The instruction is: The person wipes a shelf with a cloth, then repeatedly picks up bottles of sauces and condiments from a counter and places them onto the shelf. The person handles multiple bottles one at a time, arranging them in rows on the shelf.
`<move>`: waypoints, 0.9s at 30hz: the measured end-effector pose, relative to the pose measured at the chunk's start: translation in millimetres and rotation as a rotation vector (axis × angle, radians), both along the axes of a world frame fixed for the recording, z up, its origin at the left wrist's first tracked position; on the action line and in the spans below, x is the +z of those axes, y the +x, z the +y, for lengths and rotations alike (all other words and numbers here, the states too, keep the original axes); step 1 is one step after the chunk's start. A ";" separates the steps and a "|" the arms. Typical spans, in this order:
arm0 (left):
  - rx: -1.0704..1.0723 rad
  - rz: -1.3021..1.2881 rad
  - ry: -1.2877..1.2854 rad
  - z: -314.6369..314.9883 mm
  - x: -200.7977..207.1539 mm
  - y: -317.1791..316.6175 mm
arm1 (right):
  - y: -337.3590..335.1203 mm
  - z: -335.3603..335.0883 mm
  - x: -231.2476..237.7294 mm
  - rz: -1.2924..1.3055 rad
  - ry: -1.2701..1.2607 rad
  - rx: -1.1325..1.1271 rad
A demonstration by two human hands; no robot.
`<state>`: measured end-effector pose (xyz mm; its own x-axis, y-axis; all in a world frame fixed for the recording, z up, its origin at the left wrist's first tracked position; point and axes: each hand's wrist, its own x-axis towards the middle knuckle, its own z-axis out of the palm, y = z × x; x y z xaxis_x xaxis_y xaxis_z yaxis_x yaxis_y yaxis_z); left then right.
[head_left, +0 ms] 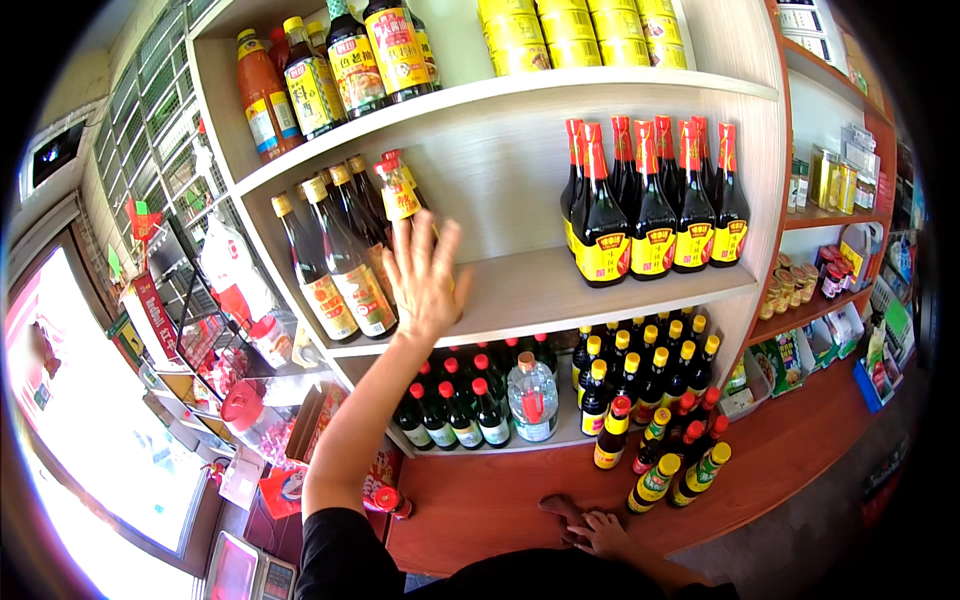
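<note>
My left hand point(425, 278) is raised at the middle shelf with its fingers spread and nothing in it. Just behind it stands a yellow-labelled bottle with a red cap point(399, 190), partly covered by the fingers. To its left are several dark bottles with gold caps point(345, 272). Low on the red-brown counter, my right hand point(603, 537) rests with bent fingers over a dark brown cloth point(562, 507). Close beside that hand stand dark bottles with yellow caps point(652, 484); the undersides of its fingers are hidden.
Red-necked sauce bottles point(655, 235) fill the middle shelf's right part. Below stand green bottles with red caps point(467, 427) and a large clear jug point(532, 400). Yellow cans point(575, 38) are stacked above. A scale point(250, 570) sits at lower left.
</note>
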<state>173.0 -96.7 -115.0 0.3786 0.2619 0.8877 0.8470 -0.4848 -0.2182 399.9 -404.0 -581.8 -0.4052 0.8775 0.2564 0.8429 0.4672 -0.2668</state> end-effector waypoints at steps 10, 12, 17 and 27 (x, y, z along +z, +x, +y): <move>0.053 0.641 -0.081 13.8 -8.3 -52.6 | -1.9 2.1 3.2 0.046 -0.108 -0.007; 0.066 0.669 -0.094 14.8 -6.1 -54.6 | -3.0 1.7 9.2 0.041 -0.118 -0.015; 0.059 0.659 -0.126 28.2 -5.5 -57.0 | -7.2 0.5 14.1 0.039 -0.079 -0.034; 0.075 0.609 -0.194 52.6 -1.8 -65.4 | -10.4 2.2 -1.9 0.051 -0.107 -0.064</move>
<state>107.6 -44.1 -116.8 0.7744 0.4413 0.4534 0.6321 -0.5084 -0.5848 389.5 -401.8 -583.7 -0.3359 0.9247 0.1793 0.8543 0.3792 -0.3555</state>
